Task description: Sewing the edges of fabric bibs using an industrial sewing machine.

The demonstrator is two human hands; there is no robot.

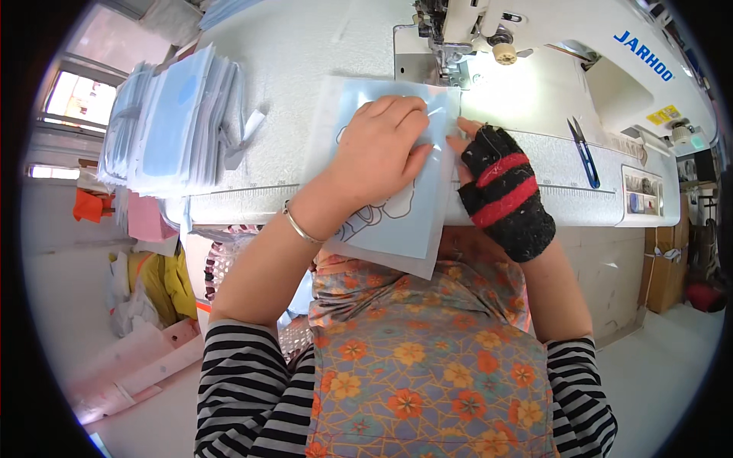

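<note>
A light-blue panel (389,237) with a whitish translucent border and a line drawing lies on the sewing machine bed, its near corner hanging over the front edge. My left hand (384,145), a bangle at its wrist, presses down on the panel with bent fingers and the thumb set apart. At the panel's right edge is my right hand (500,187) in a black and red fingerless glove, its bare fingertips closed at the border; their undersides are hidden. The far right corner of the panel reaches the presser foot (452,76) of the sewing machine (550,23).
Several similar blue panels stand in a stack (175,122) at the left of the table. Blue-handled thread snips (585,156) lie on the right, beyond a small parts compartment (643,192). A ruler strip (252,188) runs along the front edge. Yellow cloth (164,282) hangs at lower left.
</note>
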